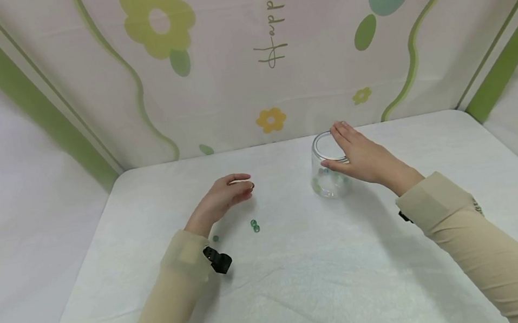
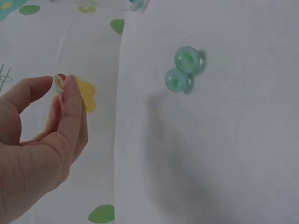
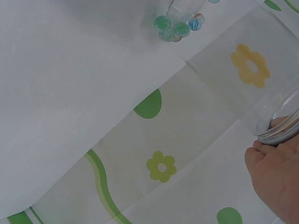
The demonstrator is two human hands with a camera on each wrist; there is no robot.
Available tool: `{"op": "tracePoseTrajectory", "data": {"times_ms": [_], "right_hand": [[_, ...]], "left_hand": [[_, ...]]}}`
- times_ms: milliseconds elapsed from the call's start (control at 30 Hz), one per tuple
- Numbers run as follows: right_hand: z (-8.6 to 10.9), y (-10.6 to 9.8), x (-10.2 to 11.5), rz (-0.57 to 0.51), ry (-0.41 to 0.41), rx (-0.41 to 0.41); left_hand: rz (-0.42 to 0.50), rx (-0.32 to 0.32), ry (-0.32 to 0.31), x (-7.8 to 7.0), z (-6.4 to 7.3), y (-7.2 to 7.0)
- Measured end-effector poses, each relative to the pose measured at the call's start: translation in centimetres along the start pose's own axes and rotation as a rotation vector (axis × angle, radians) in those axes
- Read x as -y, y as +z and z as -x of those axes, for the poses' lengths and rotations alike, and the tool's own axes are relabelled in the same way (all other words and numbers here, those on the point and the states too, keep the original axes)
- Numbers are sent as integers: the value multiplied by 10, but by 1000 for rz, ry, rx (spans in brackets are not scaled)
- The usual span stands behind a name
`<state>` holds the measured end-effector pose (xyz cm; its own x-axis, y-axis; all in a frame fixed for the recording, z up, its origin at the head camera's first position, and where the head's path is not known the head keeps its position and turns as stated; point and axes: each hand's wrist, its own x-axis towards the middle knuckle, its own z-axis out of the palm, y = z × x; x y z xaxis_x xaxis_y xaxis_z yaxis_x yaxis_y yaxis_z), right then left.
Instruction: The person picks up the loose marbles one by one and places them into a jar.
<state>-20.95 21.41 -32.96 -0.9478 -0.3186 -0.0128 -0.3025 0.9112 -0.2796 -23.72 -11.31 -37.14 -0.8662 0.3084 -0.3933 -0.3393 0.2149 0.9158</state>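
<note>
Thumb and fingertips of my left hand [image 1: 221, 196] pinch a glass marble [image 2: 58, 83] with a reddish swirl, held above the table. Below it lie two green marbles [image 2: 182, 67], touching each other. A third marble [image 1: 215, 238] is close to the left wrist. To the right stands a clear glass jar [image 1: 322, 177], upright, with a silvery ring round its top. My right hand [image 1: 366, 158] holds the jar at the rim, thumb on the near side and fingers across the far side. Several green and blue marbles [image 3: 181, 29] sit at the jar's bottom.
A white cloth covers the table [image 1: 303, 270]. Behind it rises a curtain [image 1: 228, 78] printed with flowers, meeting the table's far edge just beyond the jar. More fabric hangs at the left and right sides.
</note>
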Motion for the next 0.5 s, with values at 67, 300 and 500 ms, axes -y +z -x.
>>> {"op": "tracePoseTrajectory", "data": {"times_ms": [67,300,500], "right_hand": [[0,0,0,-1,-2,-1],[-1,0,0,-3,-4,-3],[-1,0,1,3,-5,-4]], "left_hand": [[38,-20,5,-6,-2,5],[147,-61,30,-26,-6,28],[243,-57,37,-38,-8,50]]}}
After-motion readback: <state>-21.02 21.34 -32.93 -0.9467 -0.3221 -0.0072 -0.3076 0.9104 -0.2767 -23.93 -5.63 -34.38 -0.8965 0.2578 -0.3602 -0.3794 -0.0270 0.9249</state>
